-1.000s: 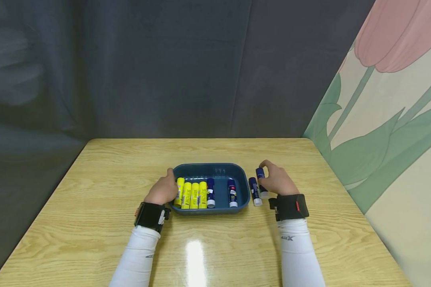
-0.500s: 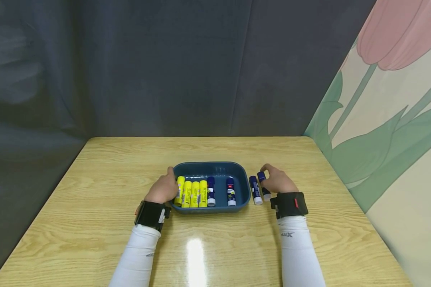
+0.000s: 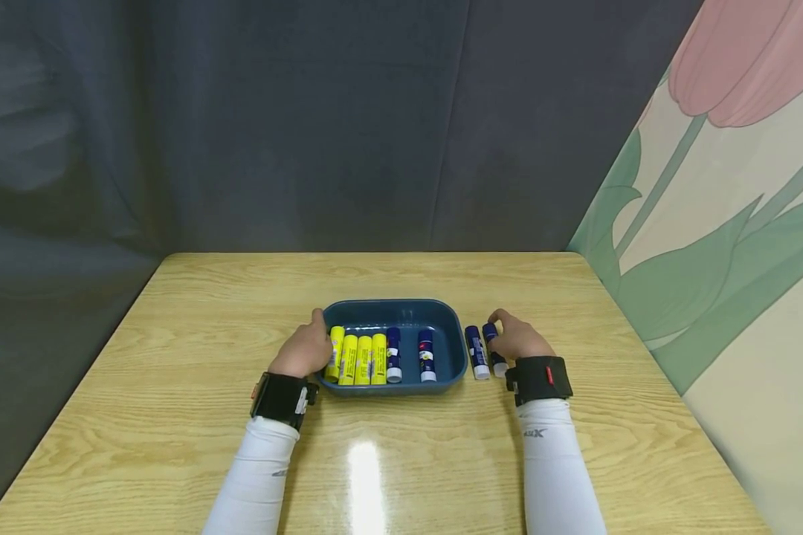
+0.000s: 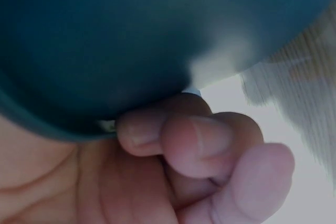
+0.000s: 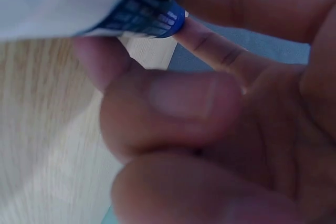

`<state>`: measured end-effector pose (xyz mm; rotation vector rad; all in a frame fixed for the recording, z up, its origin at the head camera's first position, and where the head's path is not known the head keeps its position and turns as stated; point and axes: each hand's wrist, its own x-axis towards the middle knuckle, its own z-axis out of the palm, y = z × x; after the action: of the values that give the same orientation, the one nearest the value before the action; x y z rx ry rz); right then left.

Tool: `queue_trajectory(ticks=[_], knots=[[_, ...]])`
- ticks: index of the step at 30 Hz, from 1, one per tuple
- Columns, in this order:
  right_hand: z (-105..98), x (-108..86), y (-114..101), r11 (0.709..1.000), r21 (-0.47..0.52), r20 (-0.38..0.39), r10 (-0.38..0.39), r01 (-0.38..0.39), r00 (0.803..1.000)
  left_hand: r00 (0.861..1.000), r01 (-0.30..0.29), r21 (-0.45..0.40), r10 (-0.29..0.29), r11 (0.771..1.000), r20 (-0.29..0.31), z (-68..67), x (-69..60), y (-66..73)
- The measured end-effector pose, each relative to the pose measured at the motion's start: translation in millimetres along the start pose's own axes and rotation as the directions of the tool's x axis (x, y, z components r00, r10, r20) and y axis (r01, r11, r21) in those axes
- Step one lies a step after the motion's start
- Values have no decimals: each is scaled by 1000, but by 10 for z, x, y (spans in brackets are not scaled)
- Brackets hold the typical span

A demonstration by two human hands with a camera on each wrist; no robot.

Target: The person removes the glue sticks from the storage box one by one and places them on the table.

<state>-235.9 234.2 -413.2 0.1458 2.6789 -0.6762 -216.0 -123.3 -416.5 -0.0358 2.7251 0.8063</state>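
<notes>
In the head view my left hand (image 3: 302,348) holds the left end of a dark blue tray (image 3: 391,389). The left wrist view shows its fingers (image 4: 210,140) curled below the tray wall (image 4: 115,45). Yellow glue sticks (image 3: 363,360) lie side by side in the tray's left half, with a blue glue stick (image 3: 393,355) beside them. Another blue glue stick (image 3: 427,357) lies apart, farther right in the tray. Outside, my right hand (image 3: 518,340) pinches a blue glue stick (image 5: 147,11) between thumb and index finger; its other fingers are curled.
A further blue glue stick (image 3: 477,353) lies on the wooden table (image 3: 401,461) between the tray and the right hand. A dark curtain (image 3: 308,126) hangs behind the table, and a wall with a painted tulip (image 3: 729,67) stands at the right.
The glue stick in my right hand has shifted slightly nearer me and to the right. The lone blue one in the tray has rolled a little left. My left hand stays put.
</notes>
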Motion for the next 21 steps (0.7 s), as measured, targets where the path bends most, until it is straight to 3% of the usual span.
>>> queue_trajectory(ticks=[13,21], knots=[[6,-20,-73,1000,-15,14,14,-13,1000,1000,10,4,-10,1000,-2,-13,-25,0],[2,-57,-80,1000,-2,-13,-6,6,1000,1000,-14,19,15,1000,-7,-19,-29,0]])
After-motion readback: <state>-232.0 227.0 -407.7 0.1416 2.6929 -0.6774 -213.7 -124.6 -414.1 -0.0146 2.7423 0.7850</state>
